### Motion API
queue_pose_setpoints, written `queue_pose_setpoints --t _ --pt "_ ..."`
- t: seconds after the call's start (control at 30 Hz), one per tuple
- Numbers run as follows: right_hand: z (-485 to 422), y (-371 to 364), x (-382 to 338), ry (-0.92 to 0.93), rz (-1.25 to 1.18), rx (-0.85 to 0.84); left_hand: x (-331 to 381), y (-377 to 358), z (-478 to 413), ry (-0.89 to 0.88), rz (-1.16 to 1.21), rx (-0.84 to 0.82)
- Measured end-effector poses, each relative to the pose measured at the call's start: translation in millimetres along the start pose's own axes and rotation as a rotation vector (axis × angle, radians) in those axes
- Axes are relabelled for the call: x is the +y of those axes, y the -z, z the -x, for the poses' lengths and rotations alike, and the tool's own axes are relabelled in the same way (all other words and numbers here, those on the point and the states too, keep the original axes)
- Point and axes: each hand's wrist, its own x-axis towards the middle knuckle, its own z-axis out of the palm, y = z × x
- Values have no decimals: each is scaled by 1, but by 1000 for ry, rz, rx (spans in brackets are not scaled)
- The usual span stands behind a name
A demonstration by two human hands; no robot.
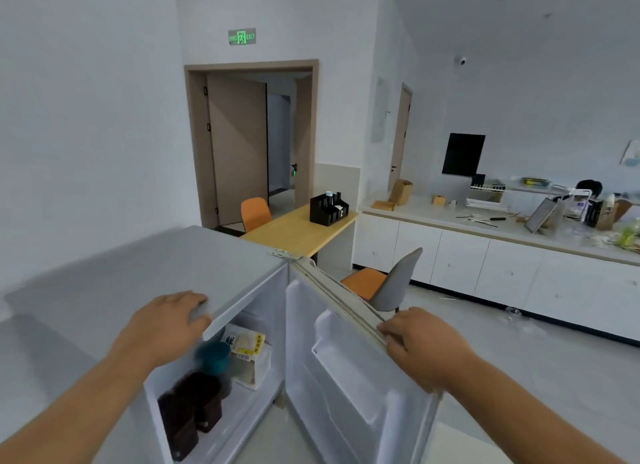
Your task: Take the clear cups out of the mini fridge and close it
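The white mini fridge (145,269) stands open below me, its door (349,370) swung out to the right. My left hand (166,320) rests on the front edge of the fridge top, fingers curled over it. My right hand (420,342) grips the top edge of the open door. Inside I see a teal cup (214,356), a printed carton (247,347) and dark brown containers (194,408). No clear cups are recognisable inside; the interior is blurred and partly hidden by the top.
A grey-and-orange chair (391,283) stands just behind the open door. A wooden table (298,231) with a black organiser (327,207) and another orange chair (255,214) lie beyond. A long white counter (485,242) with clutter runs along the right wall.
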Motion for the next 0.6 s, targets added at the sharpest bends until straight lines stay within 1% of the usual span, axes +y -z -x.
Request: queue_pose_setpoints --t 0.1,0.2,0.37,0.5,0.57,0.6 --pt "5 -2 -44 151 -203 19 -1 3 4 0 14 0" --pt "2 -10 -92 286 -292 -4 -1 6 7 -1 24 -1" --pt "-24 -30 -171 439 -268 -29 -4 10 8 -8 88 -18" --pt "-49 -47 -217 494 -232 -65 -7 11 9 -39 157 37" --pt "-58 -49 -228 488 -254 -18 -8 12 11 -52 202 49" --pt "-63 -51 -227 480 -263 33 -8 10 13 -61 226 57"
